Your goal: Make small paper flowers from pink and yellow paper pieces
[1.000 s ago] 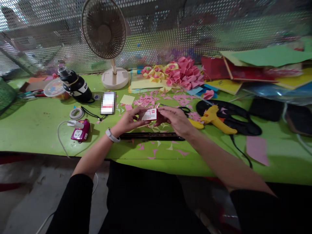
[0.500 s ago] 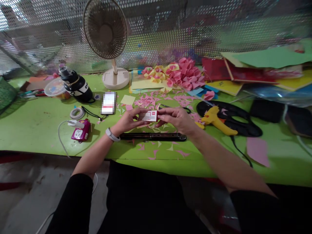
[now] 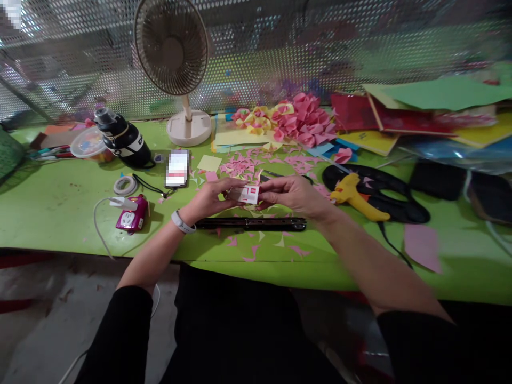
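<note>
Between my two hands is a small white box with red markings, its printed face tilted up. My left hand is closed on the box's left end, fingers along the far side and thumb nearer me. From the other side my right hand pinches its right end with fingertips and thumb. Just below the hands a long black tool, which looks like a stapler, lies flat on the green table. Pink and yellow paper scraps are scattered around and behind it.
Rightward, a yellow glue gun rests on a black mat. A fan, black bottle, phone, tape roll and purple power adapter stand or lie leftward. Paper flowers are piled at the back.
The box has tipped so that more of its printed face shows, and its red end is no longer visible. Both hands keep hold of it in nearly the same place.
</note>
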Tool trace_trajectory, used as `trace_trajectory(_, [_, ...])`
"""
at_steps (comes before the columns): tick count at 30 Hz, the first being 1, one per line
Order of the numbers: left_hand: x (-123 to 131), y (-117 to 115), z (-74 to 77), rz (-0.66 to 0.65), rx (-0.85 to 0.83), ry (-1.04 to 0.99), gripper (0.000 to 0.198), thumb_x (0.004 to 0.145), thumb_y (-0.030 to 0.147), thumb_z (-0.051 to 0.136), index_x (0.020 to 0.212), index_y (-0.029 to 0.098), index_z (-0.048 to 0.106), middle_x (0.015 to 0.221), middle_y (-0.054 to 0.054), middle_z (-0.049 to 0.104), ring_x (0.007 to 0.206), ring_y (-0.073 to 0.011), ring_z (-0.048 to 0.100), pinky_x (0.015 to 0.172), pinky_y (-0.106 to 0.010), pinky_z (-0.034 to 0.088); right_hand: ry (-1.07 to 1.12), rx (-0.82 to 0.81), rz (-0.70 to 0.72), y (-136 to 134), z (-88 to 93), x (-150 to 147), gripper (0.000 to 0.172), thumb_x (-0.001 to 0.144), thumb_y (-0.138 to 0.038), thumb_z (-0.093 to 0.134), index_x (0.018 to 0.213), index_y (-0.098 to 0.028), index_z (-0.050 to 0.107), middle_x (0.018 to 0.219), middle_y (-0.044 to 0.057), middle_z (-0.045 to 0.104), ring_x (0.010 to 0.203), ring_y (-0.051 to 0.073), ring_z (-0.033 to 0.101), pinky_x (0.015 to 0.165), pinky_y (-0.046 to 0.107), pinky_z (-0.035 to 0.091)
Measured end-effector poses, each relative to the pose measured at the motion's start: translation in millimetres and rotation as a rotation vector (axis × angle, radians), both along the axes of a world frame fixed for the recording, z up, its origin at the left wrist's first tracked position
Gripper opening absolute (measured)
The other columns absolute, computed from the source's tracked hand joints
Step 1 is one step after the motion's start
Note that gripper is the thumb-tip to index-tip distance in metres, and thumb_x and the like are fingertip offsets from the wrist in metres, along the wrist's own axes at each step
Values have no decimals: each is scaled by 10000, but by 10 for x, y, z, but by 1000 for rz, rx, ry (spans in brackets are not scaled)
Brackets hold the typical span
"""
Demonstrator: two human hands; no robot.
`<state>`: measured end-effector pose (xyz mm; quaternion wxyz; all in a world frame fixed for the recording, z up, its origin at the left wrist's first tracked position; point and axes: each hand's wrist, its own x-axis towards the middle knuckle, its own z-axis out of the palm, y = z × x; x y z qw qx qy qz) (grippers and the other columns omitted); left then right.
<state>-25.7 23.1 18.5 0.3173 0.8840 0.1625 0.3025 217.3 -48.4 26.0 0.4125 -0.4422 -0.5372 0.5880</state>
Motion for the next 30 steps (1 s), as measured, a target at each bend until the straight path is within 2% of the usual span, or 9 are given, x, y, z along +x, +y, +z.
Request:
trace_trajectory(9, [-11, 7, -39, 16, 220, 11, 419, 882, 241, 691, 1292, 183, 625, 1204, -141, 699, 1022, -182, 699, 861, -312, 587, -1, -41, -6, 10, -13, -47, 391, 664, -408, 882, 942, -150, 786, 833, 78, 789, 684, 189, 758, 675, 285, 642])
trace_trajectory(15, [28, -2, -65, 46, 254, 18, 415, 898, 246, 671, 1303, 183, 608, 1225, -143, 691, 1072, -192, 689, 891, -336, 583, -34, -41, -77, -28, 14, -85, 287, 679, -279, 856, 915, -141, 768, 781, 65, 780, 654, 178, 747, 653, 278, 642])
trace_trajectory(22, [33, 33, -52, 1, 37, -39, 422, 870, 295, 712, 1259, 158, 624, 1142, -135, 714, 962, -165, 692, 812, -275, 561, 28, -18, -84, -37, 11, -86, 233, 713, -247, 796, 915, -137, 767, 750, 69, 765, 678, 201, 753, 718, 343, 653])
trace_trajectory(26, [9, 84, -117, -1, -154, -59, 480, 816, 318, 768, 1252, 166, 638, 1109, -123, 715, 932, -165, 680, 814, -286, 551, 96, -18, -33, -15, -34, -63, 242, 741, -276, 773, 945, -147, 758, 764, 56, 769, 703, 195, 761, 730, 326, 654])
trace_trajectory(30, [2, 132, -196, -12, -303, -82, 529, 774, 322, 807, 1254, 172, 641, 1116, -118, 707, 946, -168, 671, 852, -308, 545, 158, -20, -34, -23, -36, -69, 389, 779, -265, 746, 1148, -167, 673, 754, 31, 766, 693, 193, 763, 694, 326, 658])
